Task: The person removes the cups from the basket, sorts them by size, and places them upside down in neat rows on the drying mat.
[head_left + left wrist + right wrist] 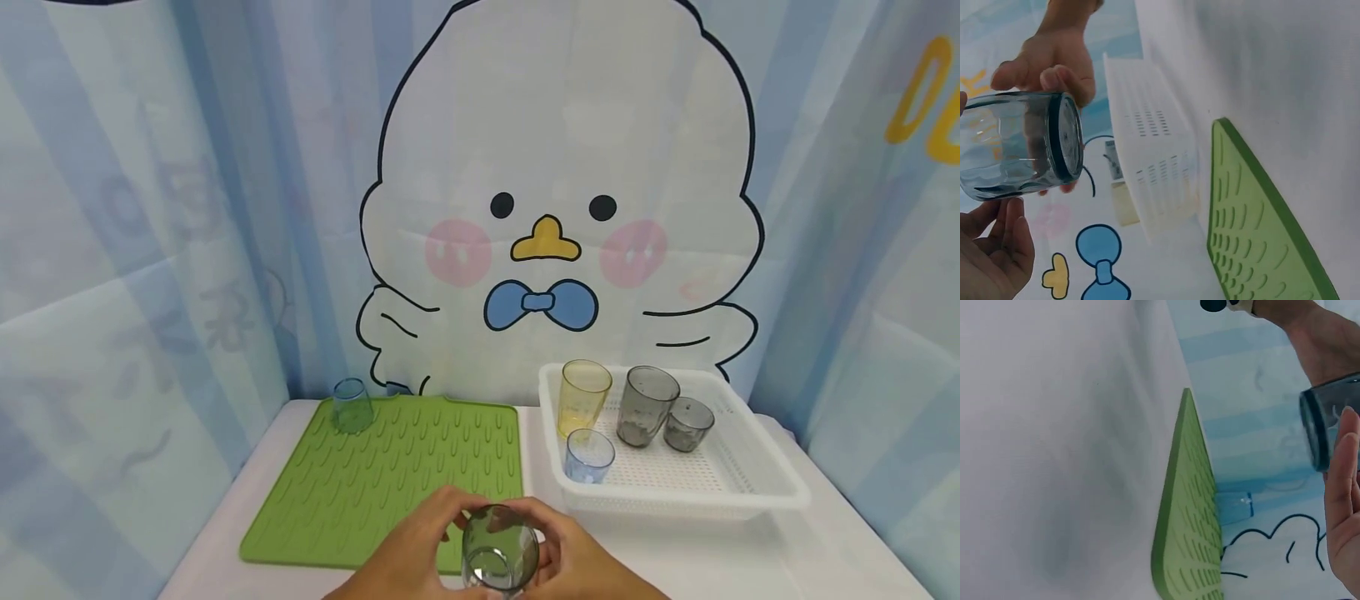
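Both hands hold a smoky grey drinking glass (501, 546) in front of the body, near the front edge of the green mat. My left hand (411, 546) grips it from the left and my right hand (581, 557) from the right, fingers curved about its sides. From above, its open mouth faces the head camera. The left wrist view shows the glass (1019, 147) raised off the table, its thick base toward the tabletop. In the right wrist view, fingers of the right hand (1344, 487) lie along the glass wall (1335, 403).
A green ridged drying mat (420, 475) lies at left, with a blue glass (352, 408) at its back left corner. At right, a white perforated basket (742, 492) contains a yellow glass (585, 396), a tall grey glass (647, 408), a short grey glass (687, 425) and a light blue glass (589, 457).
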`<action>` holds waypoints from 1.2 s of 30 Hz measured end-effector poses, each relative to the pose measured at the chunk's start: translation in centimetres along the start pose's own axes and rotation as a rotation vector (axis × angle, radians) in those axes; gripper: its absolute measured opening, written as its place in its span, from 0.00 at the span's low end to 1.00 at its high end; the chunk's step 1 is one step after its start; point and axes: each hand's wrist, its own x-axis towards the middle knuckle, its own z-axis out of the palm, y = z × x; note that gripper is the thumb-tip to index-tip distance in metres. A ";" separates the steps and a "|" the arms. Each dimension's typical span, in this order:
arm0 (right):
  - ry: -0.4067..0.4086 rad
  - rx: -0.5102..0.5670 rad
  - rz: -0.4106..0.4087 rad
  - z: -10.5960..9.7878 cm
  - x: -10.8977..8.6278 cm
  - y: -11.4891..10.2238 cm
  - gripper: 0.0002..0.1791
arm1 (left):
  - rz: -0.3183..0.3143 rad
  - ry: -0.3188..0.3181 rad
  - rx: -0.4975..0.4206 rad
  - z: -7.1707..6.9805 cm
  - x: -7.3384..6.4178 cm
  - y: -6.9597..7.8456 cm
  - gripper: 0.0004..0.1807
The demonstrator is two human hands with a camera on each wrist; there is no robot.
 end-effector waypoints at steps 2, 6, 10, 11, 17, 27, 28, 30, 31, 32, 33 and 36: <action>-0.028 -0.011 -0.041 -0.1 0.3 0.6 0.40 | -0.005 0.007 -0.014 -0.2 0.0 0.4 0.36; -0.067 -0.012 -0.051 -0.2 1.0 2.0 0.38 | 0.001 0.025 -0.028 -0.5 0.0 1.0 0.36; -0.056 -0.034 -0.076 0.0 1.6 3.3 0.35 | -0.024 0.024 -0.033 -0.7 0.0 1.4 0.35; -0.049 -0.017 -0.078 0.1 1.8 3.6 0.34 | -0.031 0.022 -0.034 -0.7 0.0 1.4 0.35; -0.026 0.118 -0.025 0.7 2.4 4.1 0.33 | -0.047 0.034 -0.036 -0.8 -0.1 1.4 0.36; -0.100 0.104 -0.151 0.0 1.9 4.1 0.31 | -0.030 0.062 -0.041 -0.8 -0.5 0.9 0.38; -0.104 0.099 -0.167 -0.2 1.8 4.0 0.31 | -0.034 0.061 -0.038 -0.9 -0.6 0.9 0.38; -0.104 0.088 -0.178 -0.5 1.7 3.9 0.30 | -0.039 0.062 -0.028 -0.9 -0.6 0.8 0.38; -0.103 0.081 -0.185 -0.7 1.6 3.9 0.30 | -0.044 0.062 -0.026 -0.9 -0.7 0.8 0.38; -0.099 0.076 -0.182 -0.8 1.5 3.8 0.30 | -0.049 0.059 -0.022 -0.9 -0.7 0.8 0.39; -0.088 0.073 -0.167 -0.9 1.4 3.7 0.29 | -0.055 0.056 -0.023 -1.0 -0.7 0.8 0.39; -0.068 0.075 -0.137 -1.1 0.9 3.4 0.29 | -0.070 0.049 -0.027 -1.0 -0.8 0.7 0.39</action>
